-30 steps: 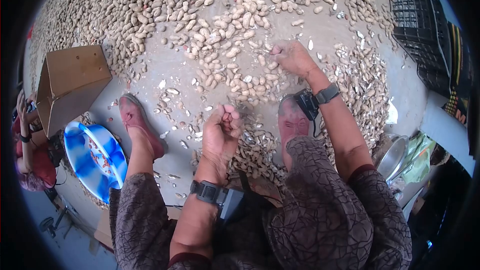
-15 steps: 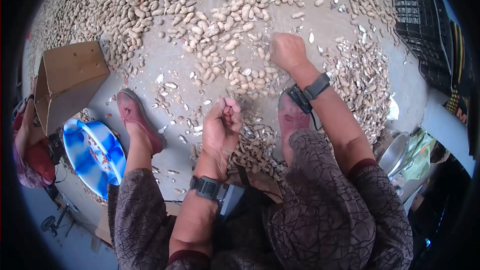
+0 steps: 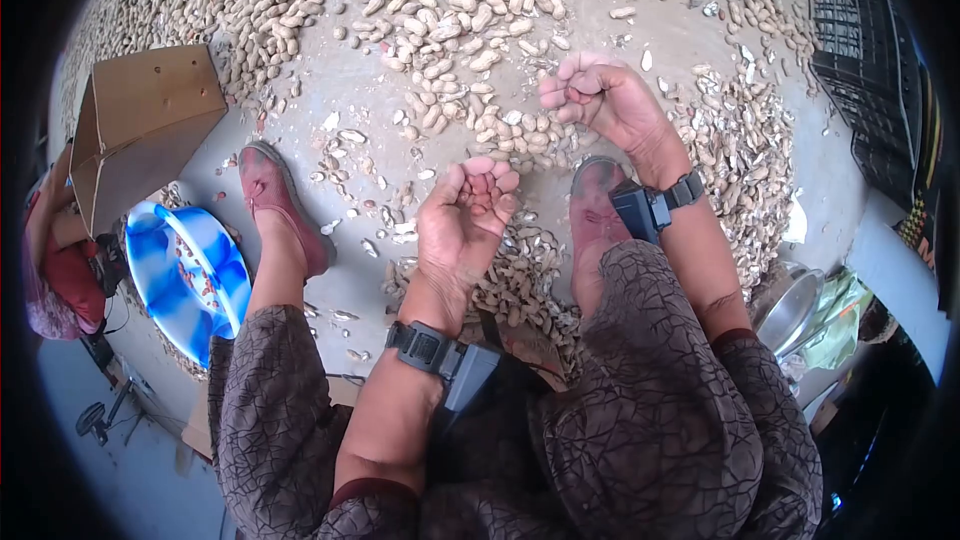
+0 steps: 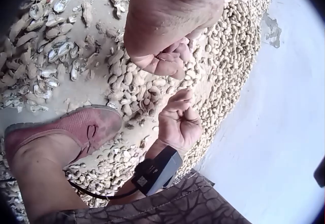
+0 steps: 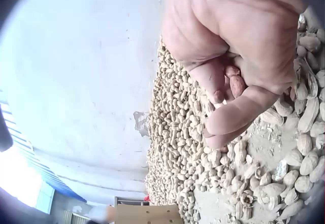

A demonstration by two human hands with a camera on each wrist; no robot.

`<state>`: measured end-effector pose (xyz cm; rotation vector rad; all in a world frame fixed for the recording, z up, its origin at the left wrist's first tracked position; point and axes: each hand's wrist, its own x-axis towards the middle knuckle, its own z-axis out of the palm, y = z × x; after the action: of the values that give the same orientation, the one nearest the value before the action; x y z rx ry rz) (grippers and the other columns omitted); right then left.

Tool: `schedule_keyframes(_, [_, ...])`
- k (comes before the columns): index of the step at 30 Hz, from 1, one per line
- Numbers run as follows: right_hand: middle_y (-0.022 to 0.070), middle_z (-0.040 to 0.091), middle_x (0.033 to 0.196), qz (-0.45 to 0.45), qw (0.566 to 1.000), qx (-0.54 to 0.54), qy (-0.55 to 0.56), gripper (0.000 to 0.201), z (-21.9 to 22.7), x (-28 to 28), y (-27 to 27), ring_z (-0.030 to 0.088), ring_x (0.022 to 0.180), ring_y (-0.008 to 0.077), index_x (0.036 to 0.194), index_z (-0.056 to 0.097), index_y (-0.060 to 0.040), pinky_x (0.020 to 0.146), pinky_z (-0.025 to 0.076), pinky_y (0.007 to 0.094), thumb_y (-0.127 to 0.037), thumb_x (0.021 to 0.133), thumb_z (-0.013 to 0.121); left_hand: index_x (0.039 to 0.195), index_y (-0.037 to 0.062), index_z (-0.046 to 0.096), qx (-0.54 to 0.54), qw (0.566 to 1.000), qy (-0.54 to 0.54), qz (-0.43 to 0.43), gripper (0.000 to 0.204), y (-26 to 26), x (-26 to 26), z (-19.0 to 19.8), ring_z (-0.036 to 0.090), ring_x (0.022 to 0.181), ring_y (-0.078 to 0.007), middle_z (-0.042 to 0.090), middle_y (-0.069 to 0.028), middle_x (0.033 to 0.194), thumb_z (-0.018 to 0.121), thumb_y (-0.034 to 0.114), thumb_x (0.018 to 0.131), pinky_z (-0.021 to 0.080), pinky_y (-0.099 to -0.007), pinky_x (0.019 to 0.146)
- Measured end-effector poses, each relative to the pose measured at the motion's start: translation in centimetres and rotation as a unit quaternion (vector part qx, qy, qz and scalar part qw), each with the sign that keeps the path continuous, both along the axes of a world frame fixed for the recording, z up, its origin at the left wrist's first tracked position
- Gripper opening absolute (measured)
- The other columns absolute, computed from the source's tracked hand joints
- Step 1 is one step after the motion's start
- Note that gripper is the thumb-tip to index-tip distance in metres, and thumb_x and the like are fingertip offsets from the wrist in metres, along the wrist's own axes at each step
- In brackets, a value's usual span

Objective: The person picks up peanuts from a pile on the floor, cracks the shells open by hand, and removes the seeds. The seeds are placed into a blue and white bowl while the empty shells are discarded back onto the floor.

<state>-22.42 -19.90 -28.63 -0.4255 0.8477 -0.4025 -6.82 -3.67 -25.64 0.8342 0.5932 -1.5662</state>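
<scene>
My left hand (image 3: 455, 235) is palm up over the shells, its fingers curled around reddish peanut kernels (image 3: 481, 202), mostly hidden by the fingers. In the left wrist view its fingers (image 4: 165, 64) bend in towards the palm. Ahead and to the right, my right hand (image 3: 615, 110) is turned palm up, fingers bent. In the right wrist view, reddish peanut kernels (image 5: 236, 82) lie inside its curled fingers. Whole peanuts (image 3: 490, 125) are scattered on the floor just beyond both hands.
A large peanut heap (image 3: 250, 0) spreads at the far left. Empty shells (image 3: 730, 150) lie on the right, near a metal bowl (image 3: 790, 305) and a black crate (image 3: 865, 60). A cardboard box (image 3: 150, 120) stands left, beside a blue-and-white basin (image 3: 150, 260) holding kernels. Another person (image 3: 70, 270) sits beyond it.
My right hand has drawn back from the peanuts on the floor and turned from back up to palm up. The left hand has shifted slightly forward and right, its fingers a little looser.
</scene>
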Motion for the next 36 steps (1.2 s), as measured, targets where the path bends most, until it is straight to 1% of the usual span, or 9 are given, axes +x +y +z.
schedule_keyframes(8, [0.0093,0.06,0.084,0.26,0.924,-0.278,-0.031,0.021,6.9,5.5,5.2,0.058,0.075,0.014,0.089,0.056,0.0018,0.065,0.046,0.0235,-0.016,0.081,0.048,0.093,0.0008,0.054,-0.014,1.0,0.007,0.023,0.029,-1.5,-0.6,2.0,0.056,0.091,-0.0234,0.058,-0.0103,0.095,0.035,0.023,0.088,0.047,-0.0369,0.078])
schedule_keyframes(9, [0.0108,0.06,0.091,0.32,0.891,-0.317,-0.053,0.02,7.0,5.8,5.4,0.057,0.08,0.0131,0.088,0.056,0.0023,0.068,0.045,0.0231,-0.015,0.082,0.047,0.105,0.002,0.049,-0.152,0.988,-0.033,-0.015,0.033,-1.1,-0.3,1.8,0.055,0.089,-0.0207,0.057,-0.0073,0.094,0.034,0.026,0.087,0.046,-0.0332,0.076])
schedule_keyframes(12, [0.0053,0.062,0.076,0.235,0.898,-0.364,-0.074,0.026,6.8,5.8,5.9,0.056,0.066,0.0093,0.085,0.061,0.0013,0.059,0.046,0.0239,-0.021,0.082,0.048,0.103,0.002,0.049,-0.009,1.0,0.011,0.023,0.032,-0.6,0.1,1.4,0.055,0.081,-0.0173,0.057,-0.0078,0.092,0.037,0.026,0.087,0.046,-0.0273,0.066])
schedule_keyframes(13, [0.0053,0.062,0.079,0.22,0.928,-0.293,-0.064,0.027,7.3,5.4,5.8,0.056,0.069,0.0107,0.088,0.061,0.002,0.065,0.046,0.0255,-0.021,0.082,0.047,0.097,0.0016,0.052,-0.088,0.986,0.122,0.074,0.029,0.2,0.6,0.6,0.052,0.07,-0.0143,0.057,-0.0083,0.085,0.042,0.027,0.087,0.041,-0.021,0.053])
schedule_keyframes(21, [0.0059,0.061,0.081,0.164,0.921,-0.335,0.112,0.027,4.3,2.2,4.6,0.059,0.074,0.0128,0.086,0.058,0.0009,0.071,0.045,0.0264,-0.021,0.085,0.043,0.083,-0.001,0.055,-0.065,0.993,0.069,0.063,0.026,2.0,4.5,0.5,0.042,0.056,-0.012,0.053,-0.0132,0.075,0.045,0.023,0.087,0.031,-0.0157,0.038])
schedule_keyframes(31, [0.0088,0.059,0.073,0.063,0.918,-0.238,0.312,0.021,1.3,-4.8,4.9,0.057,0.063,0.0121,0.083,0.055,0.0034,0.059,0.048,0.0231,-0.013,0.085,0.043,0.087,-0.0046,0.048,-0.142,0.949,-0.183,0.215,0.019,8.4,26.3,7.6,0.042,0.06,-0.0129,0.047,-0.0111,0.077,0.04,0.012,0.087,0.031,-0.019,0.04])
schedule_keyframes(33, [0.0081,0.059,0.072,0.039,0.913,-0.229,0.335,0.021,0.8,-5.6,4.8,0.057,0.062,0.0113,0.082,0.055,0.0035,0.058,0.047,0.0225,-0.013,0.085,0.043,0.1,-0.008,0.048,0.096,0.883,-0.366,0.278,0.028,8.4,27.5,10.2,0.047,0.063,-0.0183,0.054,-0.0175,0.086,0.036,0.016,0.09,0.043,-0.0218,0.052])
schedule_keyframes(35, [0.0096,0.059,0.068,0.033,0.879,-0.272,0.391,0.018,-0.2,-6.3,4.4,0.057,0.06,0.0147,0.08,0.056,0.0011,0.057,0.046,0.0258,-0.014,0.081,0.047,0.113,-0.0084,0.04,0.222,0.868,-0.423,0.138,0.046,13.4,33.8,8.5,0.057,0.08,-0.0268,0.054,-0.0182,0.098,0.035,0.031,0.09,0.046,-0.0304,0.067])
schedule_keyframes(36, [0.0096,0.059,0.068,0.03,0.876,-0.274,0.395,0.018,-1.0,-6.7,4.1,0.057,0.06,0.0147,0.08,0.056,0.0011,0.057,0.046,0.0258,-0.014,0.081,0.047,0.118,-0.0069,0.037,0.346,0.801,-0.475,0.108,0.055,13.1,33.3,9.0,0.055,0.092,-0.0281,0.052,-0.0164,0.104,0.042,0.038,0.086,0.042,-0.0366,0.08])
